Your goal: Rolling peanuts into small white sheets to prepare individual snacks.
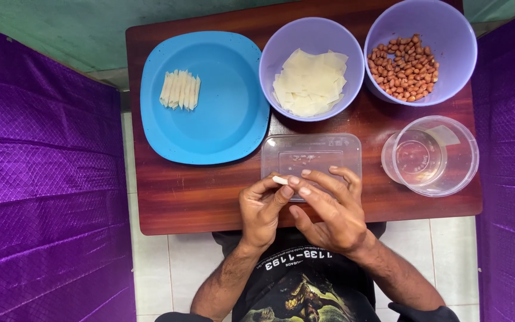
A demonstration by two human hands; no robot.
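My left hand (pixel 261 209) and my right hand (pixel 329 206) meet at the near edge of the small wooden table (pixel 180 191). Together their fingertips pinch a small white rolled wrapper (pixel 279 179), its end sticking out to the left. Just behind the hands lies a clear rectangular plastic lid (pixel 311 152) with a few crumbs on it. A blue plate (pixel 222 119) at the left carries a row of several finished white rolls (pixel 180 90).
A purple bowl (pixel 275 53) holds a stack of pale square wrappers (pixel 311 81). Another purple bowl (pixel 448 36) at the far right holds peanuts (pixel 405 67). A clear round tub (pixel 448 161) stands at the right front. Purple cloth (pixel 43 191) flanks both sides.
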